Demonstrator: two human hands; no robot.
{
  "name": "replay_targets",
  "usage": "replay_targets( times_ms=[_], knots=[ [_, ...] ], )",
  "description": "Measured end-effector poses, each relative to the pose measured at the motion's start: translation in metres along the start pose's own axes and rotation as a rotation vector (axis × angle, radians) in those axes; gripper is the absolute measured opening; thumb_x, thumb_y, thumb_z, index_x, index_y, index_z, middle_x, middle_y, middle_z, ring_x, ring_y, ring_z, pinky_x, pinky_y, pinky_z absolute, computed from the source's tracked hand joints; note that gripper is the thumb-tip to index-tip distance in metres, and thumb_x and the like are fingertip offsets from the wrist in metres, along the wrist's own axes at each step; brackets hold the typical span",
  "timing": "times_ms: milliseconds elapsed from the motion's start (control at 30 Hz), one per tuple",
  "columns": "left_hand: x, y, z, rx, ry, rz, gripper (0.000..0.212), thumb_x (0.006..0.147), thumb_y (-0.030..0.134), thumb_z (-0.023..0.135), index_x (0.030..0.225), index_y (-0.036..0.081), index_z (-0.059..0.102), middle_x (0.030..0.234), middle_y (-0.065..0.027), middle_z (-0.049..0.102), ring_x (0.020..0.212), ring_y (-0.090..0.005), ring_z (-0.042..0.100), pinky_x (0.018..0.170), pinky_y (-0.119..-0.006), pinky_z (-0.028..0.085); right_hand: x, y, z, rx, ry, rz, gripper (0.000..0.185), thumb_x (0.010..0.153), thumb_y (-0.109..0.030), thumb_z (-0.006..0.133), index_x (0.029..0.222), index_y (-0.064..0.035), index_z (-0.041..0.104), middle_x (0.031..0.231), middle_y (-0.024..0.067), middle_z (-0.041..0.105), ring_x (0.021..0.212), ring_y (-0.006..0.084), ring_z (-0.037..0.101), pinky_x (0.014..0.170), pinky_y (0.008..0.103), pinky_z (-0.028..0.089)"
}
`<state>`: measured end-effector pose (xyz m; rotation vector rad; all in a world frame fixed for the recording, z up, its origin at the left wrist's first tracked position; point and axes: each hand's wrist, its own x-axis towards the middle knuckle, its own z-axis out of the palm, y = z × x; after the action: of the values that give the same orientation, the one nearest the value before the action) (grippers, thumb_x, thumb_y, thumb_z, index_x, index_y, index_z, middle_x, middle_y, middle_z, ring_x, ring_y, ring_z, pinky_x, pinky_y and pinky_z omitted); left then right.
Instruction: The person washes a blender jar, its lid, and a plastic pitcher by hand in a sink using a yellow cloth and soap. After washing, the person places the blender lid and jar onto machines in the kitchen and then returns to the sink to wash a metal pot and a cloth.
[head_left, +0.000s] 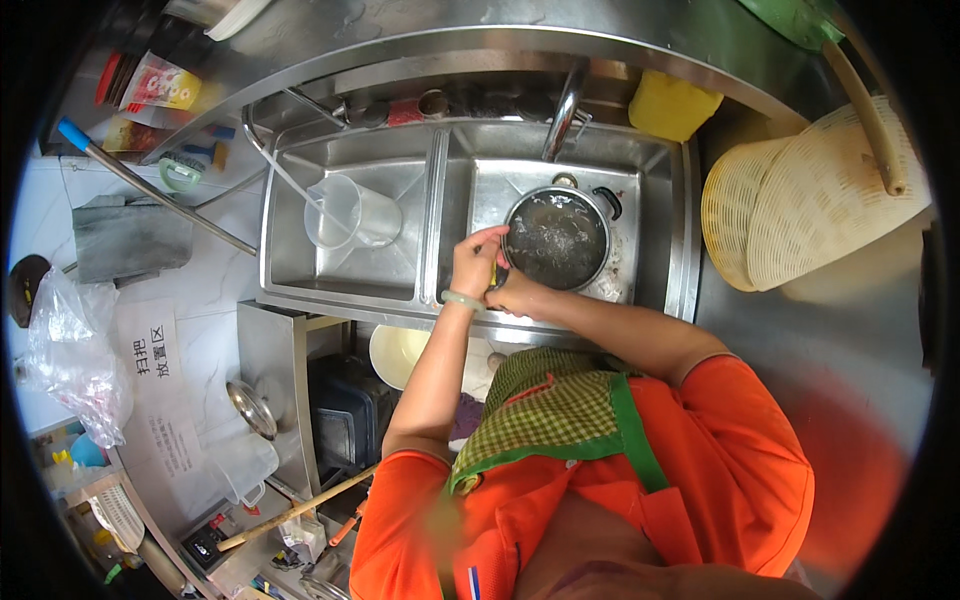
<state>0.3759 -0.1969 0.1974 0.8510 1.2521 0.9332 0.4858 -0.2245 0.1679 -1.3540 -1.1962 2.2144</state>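
Observation:
In the right basin of a steel double sink sits a round metal pot with dark liquid and bubbles in it. One black side handle shows at its upper right. My left hand, with a pale green bangle at the wrist, is at the pot's left rim, its fingertips by the edge. Just below it, my right hand is closed around a small yellow-and-black object, mostly hidden between my hands. Whether my left hand grips it too is unclear. The faucet reaches over this basin.
A translucent plastic jug lies in the left basin. Woven plastic baskets rest on the right counter, and a yellow cloth or sponge sits behind the sink. A metal pole slants at the left. Below the sink is a cream basin.

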Motion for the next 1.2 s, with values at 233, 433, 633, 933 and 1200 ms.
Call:
replay_targets(
  times_ms=[233, 433, 633, 933, 1200],
  knots=[
    [0.022, -0.054, -0.009, -0.033, 0.132, -0.103, 0.019, 0.087, 0.001, 0.045, 0.091, -0.003, 0.063, 0.060, -0.0035, 0.051, 0.053, -0.0110, 0.048, 0.052, -0.025, 0.044, 0.034, 0.048, 0.006, -0.318, 0.261, -0.168, 0.046, 0.068, -0.027, 0.071, 0.099, 0.0026, 0.054, 0.088, 0.0139, 0.061, 0.082, 0.0274, 0.060, 0.075, 0.0372, 0.047],
    [0.031, -0.076, -0.010, 0.037, 0.183, -0.115, 0.016, 0.084, 0.002, 0.046, 0.080, -0.002, 0.061, 0.057, -0.0043, 0.050, 0.048, -0.0123, 0.047, 0.048, -0.026, 0.042, 0.053, 0.074, 0.002, -0.485, 0.303, -0.107, 0.044, 0.071, -0.031, 0.068, 0.102, -0.0013, 0.059, 0.093, 0.0249, 0.063, 0.089, 0.0338, 0.063, 0.077, 0.0412, 0.048],
    [0.035, -0.105, -0.016, -0.015, 0.343, -0.114, 0.012, 0.083, 0.002, 0.049, 0.080, -0.002, 0.060, 0.054, -0.0045, 0.049, 0.048, -0.0138, 0.051, 0.046, -0.027, 0.042, 0.044, 0.074, 0.002, -0.604, 0.315, -0.131, 0.053, 0.070, -0.033, 0.070, 0.100, 0.0080, 0.057, 0.095, 0.0291, 0.062, 0.089, 0.0383, 0.063, 0.078, 0.0417, 0.049],
    [-0.035, -0.005, -0.076, -0.202, -0.093, -0.063, 0.043, 0.090, 0.028, 0.059, 0.120, 0.001, 0.046, 0.101, -0.0090, 0.062, 0.082, -0.0151, 0.063, 0.066, -0.026, 0.054, -0.029, -0.037, -0.031, 0.039, 0.032, -0.153, 0.043, 0.087, -0.029, 0.060, 0.117, 0.0015, 0.052, 0.100, 0.0098, 0.062, 0.085, 0.0153, 0.060, 0.066, 0.0286, 0.052],
    [-0.109, 0.025, -0.131, -0.593, -0.188, -0.230, 0.042, 0.094, 0.028, 0.052, 0.127, 0.001, 0.047, 0.115, -0.0103, 0.059, 0.100, -0.0177, 0.058, 0.086, -0.031, 0.048, -0.068, -0.085, 0.001, 0.266, 0.101, -0.103, 0.030, 0.089, -0.030, 0.054, 0.101, -0.0030, 0.060, 0.081, 0.0087, 0.060, 0.057, 0.0111, 0.051, 0.047, 0.0240, 0.039]
  ],
)
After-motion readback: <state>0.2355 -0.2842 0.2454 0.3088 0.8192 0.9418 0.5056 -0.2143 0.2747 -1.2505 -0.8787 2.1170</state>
